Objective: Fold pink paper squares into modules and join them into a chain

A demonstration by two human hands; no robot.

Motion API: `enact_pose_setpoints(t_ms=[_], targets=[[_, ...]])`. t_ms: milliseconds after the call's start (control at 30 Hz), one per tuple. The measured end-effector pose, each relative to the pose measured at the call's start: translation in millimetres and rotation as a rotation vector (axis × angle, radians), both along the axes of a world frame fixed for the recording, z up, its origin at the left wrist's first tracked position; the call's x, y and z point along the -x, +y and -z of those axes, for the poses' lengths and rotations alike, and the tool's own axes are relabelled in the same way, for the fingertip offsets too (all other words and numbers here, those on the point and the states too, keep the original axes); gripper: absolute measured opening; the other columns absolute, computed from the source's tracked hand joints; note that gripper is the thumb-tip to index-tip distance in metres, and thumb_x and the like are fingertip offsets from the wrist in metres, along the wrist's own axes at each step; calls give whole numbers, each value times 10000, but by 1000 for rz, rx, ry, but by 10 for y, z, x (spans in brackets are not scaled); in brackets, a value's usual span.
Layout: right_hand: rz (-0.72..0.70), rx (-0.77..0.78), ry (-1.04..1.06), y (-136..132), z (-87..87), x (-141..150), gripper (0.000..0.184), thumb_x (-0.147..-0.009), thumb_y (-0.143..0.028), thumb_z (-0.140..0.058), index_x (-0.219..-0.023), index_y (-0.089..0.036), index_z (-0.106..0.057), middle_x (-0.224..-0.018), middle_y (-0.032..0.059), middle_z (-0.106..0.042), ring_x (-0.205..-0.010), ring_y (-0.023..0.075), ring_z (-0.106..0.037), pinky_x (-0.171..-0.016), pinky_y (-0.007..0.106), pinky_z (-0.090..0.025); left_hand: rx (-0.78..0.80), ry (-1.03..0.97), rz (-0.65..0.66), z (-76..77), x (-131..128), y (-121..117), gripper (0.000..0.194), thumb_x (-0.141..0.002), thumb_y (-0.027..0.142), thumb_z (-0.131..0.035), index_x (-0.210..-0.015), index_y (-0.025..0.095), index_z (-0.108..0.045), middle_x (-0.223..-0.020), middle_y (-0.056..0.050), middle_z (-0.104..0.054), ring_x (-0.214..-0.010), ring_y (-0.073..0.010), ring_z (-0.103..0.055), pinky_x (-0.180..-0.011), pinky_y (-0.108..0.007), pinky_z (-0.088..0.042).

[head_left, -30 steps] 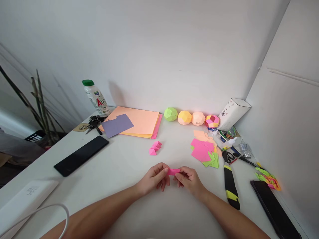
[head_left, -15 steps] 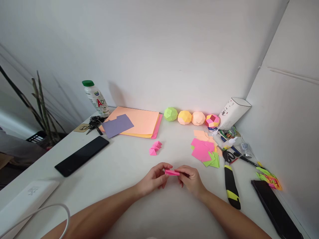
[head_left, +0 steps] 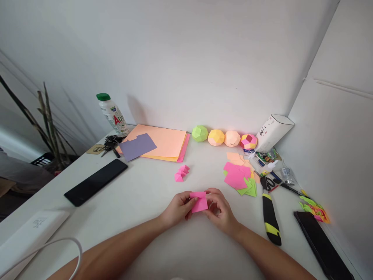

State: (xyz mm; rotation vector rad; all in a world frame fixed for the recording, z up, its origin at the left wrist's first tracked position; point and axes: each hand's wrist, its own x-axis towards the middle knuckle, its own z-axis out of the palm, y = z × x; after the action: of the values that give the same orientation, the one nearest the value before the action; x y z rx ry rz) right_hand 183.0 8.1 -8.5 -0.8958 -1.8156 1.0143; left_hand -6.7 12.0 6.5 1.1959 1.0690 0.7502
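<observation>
A small pink paper square [head_left: 199, 202] is pinched between both my hands just above the white desk [head_left: 140, 202]. My left hand [head_left: 178, 209] grips its left edge with thumb and fingers closed. My right hand [head_left: 220, 210] holds its right edge, fingers curled. A small folded pink paper piece [head_left: 181, 173] lies on the desk a little beyond my hands. To the right of it lies a loose pile of pink, green and peach paper squares [head_left: 239, 175].
Four paper polyhedron balls [head_left: 223, 137] line the back wall. A stack of coloured sheets [head_left: 157, 146], bottle [head_left: 112, 113] and keys [head_left: 111, 143] sit back left. Black phones lie left [head_left: 95, 181] and right [head_left: 322, 243]. A utility knife [head_left: 269, 217], scissors and glue lie right.
The pink paper was a narrow folded strip held edge-on; now it faces me as an opened, wider square. Both hands stayed in place, shifting only their fingers.
</observation>
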Motion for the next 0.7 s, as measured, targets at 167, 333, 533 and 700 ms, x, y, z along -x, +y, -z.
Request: enact_pose_setpoints(t_ms=[167,333,533,700], targets=[[-71,-110,-97,8,-60,8,90,-830,-223,-593,-859,-206,-677,-1014,105,-566,-710,151,-578,-617,285,-515,12,-26,16,-9,-5,3,377,-797,536,-529,-739,164,-553,-459,50,-521,-391,-98,-449,-426,-222,-360],[-77,-2,-38,13,-92,13,138,-841,-262,-588,-842,-199,-712,-954,99,-601,-781,177,-608,-638,293,-521,-38,-50,92,33,4,7,369,-839,493,-502,-764,145,-596,-518,19,-573,-426,-93,-472,-452,-219,-386],[-13,236,12,25,-134,16,131,-797,-292,-639,-792,-192,-723,-828,63,-619,-701,154,-603,-582,267,-506,-51,-84,150,-5,21,-19,394,-872,482,-450,-1016,152,-609,-715,-17,-613,-549,-122,-566,-491,-228,-417],[11,317,107,21,-138,27,129,-785,-301,-648,-759,-187,-701,-823,50,-638,-572,116,-577,-515,255,-493,16,-78,194,-12,14,-13,367,-793,427,-601,-1038,155,-587,-826,-39,-646,-578,-120,-577,-516,-230,-416]])
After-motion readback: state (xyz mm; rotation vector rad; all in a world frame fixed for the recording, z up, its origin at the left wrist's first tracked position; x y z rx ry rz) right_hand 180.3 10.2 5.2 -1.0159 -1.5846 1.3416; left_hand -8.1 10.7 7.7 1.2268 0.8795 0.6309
